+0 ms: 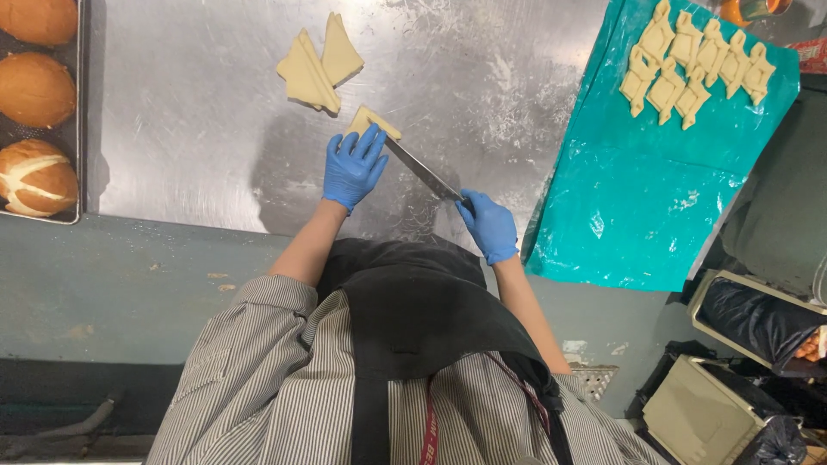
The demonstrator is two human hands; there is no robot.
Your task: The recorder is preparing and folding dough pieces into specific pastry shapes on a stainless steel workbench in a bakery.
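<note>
From above the worker's head, both hands wore blue gloves over a floured steel table point(215, 103). The left hand point(353, 165) lay flat, fingers slightly spread, pressing down on a pale wedge of dough point(372, 120) near the middle of the table. The right hand point(489, 226) was closed round the handle of a long knife point(422, 172), whose blade ran slantwise up towards the dough and passed just beside the left hand's fingertips; the tip was hidden at the dough's edge, so I could not tell whether it was touching.

Just beyond that wedge lay two more triangles point(319, 62) of dough, overlapping one another. Off to the right, a teal plastic sheet point(637, 198) hung over the table's edge, and at its far end sat a cluster of shaped pastries point(693, 65), packed touching in two rows. At the far left stood a dark tray point(82, 112) with three browned buns point(34, 90), the nearest one marked with white lines. The worker wore a striped shirt and a black apron point(413, 327).
</note>
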